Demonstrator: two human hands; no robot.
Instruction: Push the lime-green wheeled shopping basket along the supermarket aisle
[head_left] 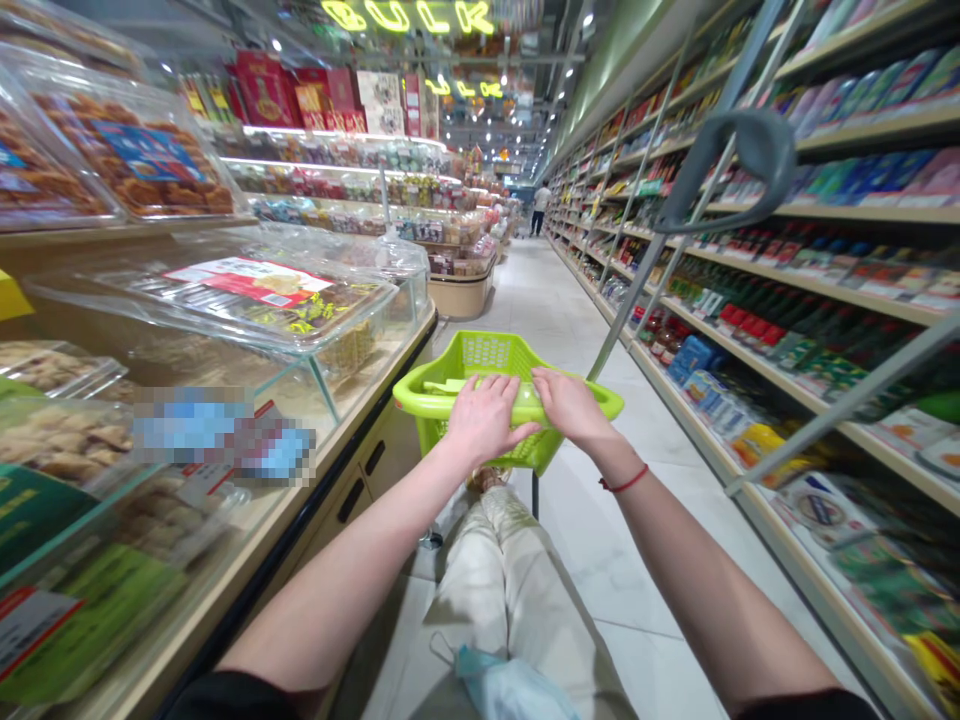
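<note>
A lime-green plastic shopping cart [420,398] stands in front of me, its basket pierced with small holes. My left hand [484,415] lies over the near rim, fingers curled over the edge and thumb pointing right. Beside it, my right hand [568,402] wraps over the same rim near its right part; a red string bracelet circles that wrist. A narrow gap separates the two hands. Inside the basket, a pale green piece and something clear show partly behind my fingers; I cannot make out what they are. The undersides of both hands are hidden.
On the left runs a wooden display counter [382,415] with clear plastic food boxes [262,280]. Tall shelves [862,215] of packaged goods line the right, crossed by a grey ladder rail [660,250]. A person [539,208] stands far down the tiled aisle [521,275].
</note>
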